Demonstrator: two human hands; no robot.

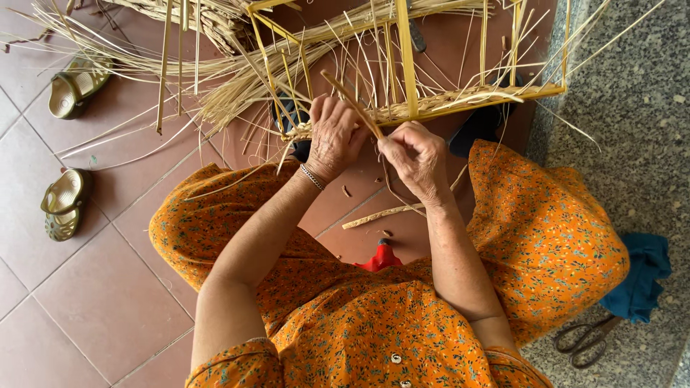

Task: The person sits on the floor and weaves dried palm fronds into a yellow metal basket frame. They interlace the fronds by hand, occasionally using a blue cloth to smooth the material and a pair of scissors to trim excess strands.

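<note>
A half-woven bamboo frame [407, 68] of yellow slats and loose thin strips rests on the floor in front of my knees. My left hand [332, 136], with a bracelet at the wrist, presses on the woven lower edge of the frame [460, 99]. My right hand [414, 158] pinches a thin bamboo strip [351, 100] that slants up to the left across the weave. Both hands sit close together at the frame's near edge. I wear orange flowered clothing.
A pile of loose bamboo strips [180, 65] spreads at the upper left on the reddish floor tiles. Two olive sandals [66, 202] lie at the left. A short bamboo piece [381, 214] lies between my knees. Scissors [586, 338] and a blue cloth [643, 276] lie on the grey stone at the right.
</note>
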